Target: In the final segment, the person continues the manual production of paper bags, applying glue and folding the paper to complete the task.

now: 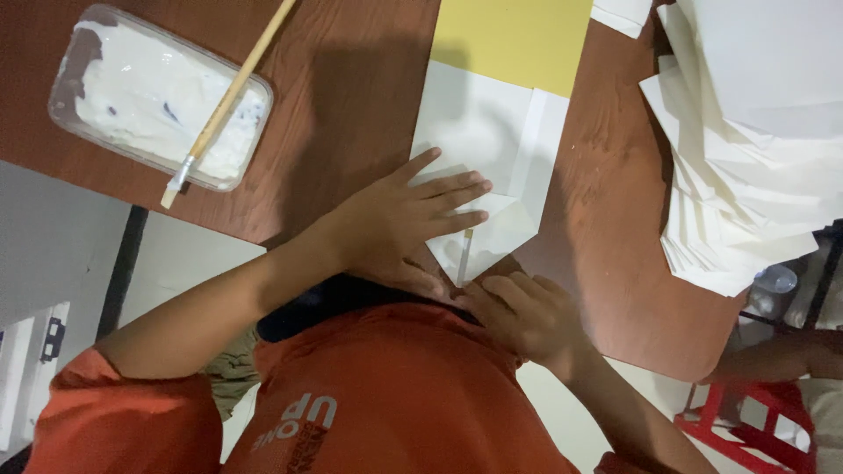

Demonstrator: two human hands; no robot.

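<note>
I press my left hand point(399, 224) flat, fingers spread, on a folded white paper piece point(487, 167) that lies in the middle of the frame on the brown wooden table point(351, 96). My fingertips point toward the right of the frame and rest on the lower flap of the paper, where its folded edges come to a blunt point aimed at my chest. My right hand point(527, 316) sits just below and to the right of that point, at the table's near edge; its fingers are loosely curled, and I cannot tell whether it grips anything. Between my two hands a thin pale stick-like thing point(464, 254) stands out against the paper, close to my right fingertips. Above the white paper, at the top centre of the frame, a yellow sheet point(514, 35) lies partly under it. In the upper left sits a clear plastic tray of white paste point(158, 101) with a wooden-handled brush point(230, 96) laid across it. A stack of white folded papers point(746, 149) fills the upper right, well apart from my hands.
</note>
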